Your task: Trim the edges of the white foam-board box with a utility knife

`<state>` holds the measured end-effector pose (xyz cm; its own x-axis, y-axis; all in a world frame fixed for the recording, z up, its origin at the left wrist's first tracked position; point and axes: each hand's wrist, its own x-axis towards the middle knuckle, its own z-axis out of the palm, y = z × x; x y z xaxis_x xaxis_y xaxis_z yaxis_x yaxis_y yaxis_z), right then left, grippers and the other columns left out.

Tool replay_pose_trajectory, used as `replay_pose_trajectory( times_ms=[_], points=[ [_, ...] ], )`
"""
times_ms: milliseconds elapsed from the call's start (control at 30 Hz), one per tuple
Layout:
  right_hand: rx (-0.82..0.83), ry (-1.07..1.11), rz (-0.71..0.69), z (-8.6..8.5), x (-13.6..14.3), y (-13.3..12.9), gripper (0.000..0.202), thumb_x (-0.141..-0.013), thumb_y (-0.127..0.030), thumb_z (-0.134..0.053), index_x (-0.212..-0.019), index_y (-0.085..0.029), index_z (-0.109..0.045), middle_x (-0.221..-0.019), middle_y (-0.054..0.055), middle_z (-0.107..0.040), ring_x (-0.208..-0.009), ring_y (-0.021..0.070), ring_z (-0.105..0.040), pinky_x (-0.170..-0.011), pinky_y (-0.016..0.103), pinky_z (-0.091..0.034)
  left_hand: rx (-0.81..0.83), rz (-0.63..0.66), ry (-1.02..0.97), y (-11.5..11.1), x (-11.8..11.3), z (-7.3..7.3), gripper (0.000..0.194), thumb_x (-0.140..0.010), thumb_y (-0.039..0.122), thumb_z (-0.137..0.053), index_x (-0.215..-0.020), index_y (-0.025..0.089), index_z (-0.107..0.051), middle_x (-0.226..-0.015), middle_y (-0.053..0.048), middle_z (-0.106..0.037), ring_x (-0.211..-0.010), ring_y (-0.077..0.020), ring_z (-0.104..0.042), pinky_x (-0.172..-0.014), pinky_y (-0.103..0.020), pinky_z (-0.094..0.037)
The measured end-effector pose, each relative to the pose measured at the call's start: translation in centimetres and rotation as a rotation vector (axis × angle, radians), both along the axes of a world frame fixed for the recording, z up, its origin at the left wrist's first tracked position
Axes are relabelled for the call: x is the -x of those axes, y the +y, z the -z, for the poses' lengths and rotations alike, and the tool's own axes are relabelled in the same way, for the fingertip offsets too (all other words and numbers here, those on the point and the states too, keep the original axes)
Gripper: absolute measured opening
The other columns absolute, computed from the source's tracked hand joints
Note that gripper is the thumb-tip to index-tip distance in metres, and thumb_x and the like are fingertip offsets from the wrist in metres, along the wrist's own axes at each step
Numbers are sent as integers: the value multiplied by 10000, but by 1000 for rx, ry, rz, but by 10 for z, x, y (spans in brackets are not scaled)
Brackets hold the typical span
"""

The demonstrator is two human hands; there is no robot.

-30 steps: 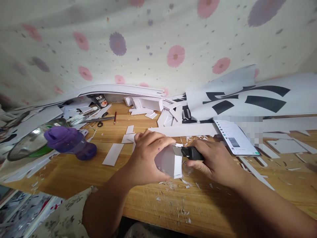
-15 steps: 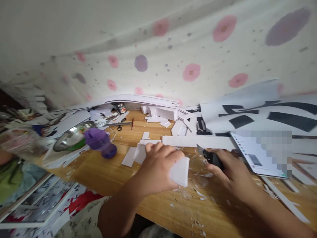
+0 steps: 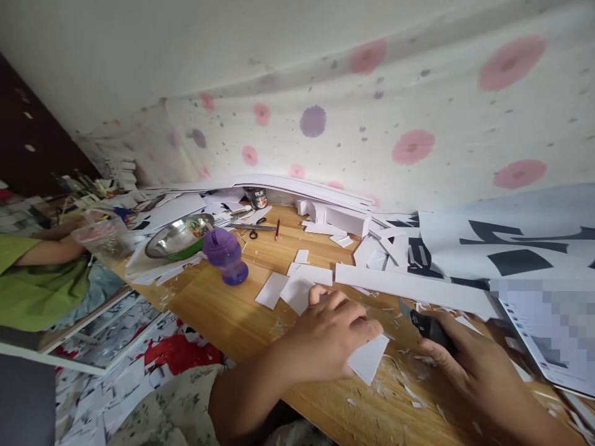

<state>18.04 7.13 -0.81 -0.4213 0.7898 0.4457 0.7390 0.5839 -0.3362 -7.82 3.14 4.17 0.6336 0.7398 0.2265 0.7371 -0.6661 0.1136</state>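
My left hand [image 3: 337, 331] is closed over a white foam board piece [image 3: 370, 359], whose near end sticks out past the fingers. Just beyond the knuckles lie more white board pieces [image 3: 273, 290], one partly under the hand. A black utility knife [image 3: 432, 330] is gripped in my right hand [image 3: 474, 365], its blade out and pointing up and left. The blade is apart from the board piece. A long white strip [image 3: 409, 286] lies behind both hands. Shavings and small offcuts are strewn on the wood around them.
A purple bottle [image 3: 226, 257] stands left of my hands, with a metal bowl [image 3: 160, 241] beyond it. Scissors [image 3: 255, 230] and a pencil [image 3: 277, 229] lie further back. A laptop-like screen [image 3: 548, 334] is at right. Another person in a green shirt [image 3: 44, 279] sits at far left.
The view has swung left, so things sit further right and more of the other person shows. My left hand's board piece is turned to a different angle. Both hands keep their holds.
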Motion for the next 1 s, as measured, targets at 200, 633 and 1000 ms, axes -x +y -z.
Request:
replay_pose_trajectory(
  times_ms=[200,633,1000],
  points=[
    [-98,35,-154,-22,20,-20,314,-918,-496,-451,-977,-210,-566,-724,35,-682,-585,179,-638,-513,268,-471,-31,-33,-118,8,5,-1,474,-698,309,-685,-1144,263,-530,-1163,-40,-614,-1068,-269,-496,-853,-443,-284],
    [-174,83,-142,-37,6,-27,370,-932,-528,-402,-974,-188,-540,-738,37,-637,-592,154,-593,-516,252,-452,-127,1,-379,34,-23,-20,570,-561,283,-735,-1081,238,-506,-1070,-57,-669,-1000,-272,-590,-896,-454,-304],
    [-135,53,-80,-37,22,-27,422,-933,-551,-369,-903,-175,-557,-653,30,-635,-530,156,-590,-457,242,-417,-291,-2,-382,36,-14,0,535,-640,258,-686,-1132,241,-476,-1076,-58,-693,-981,-250,-644,-1010,-467,-250]
  ],
)
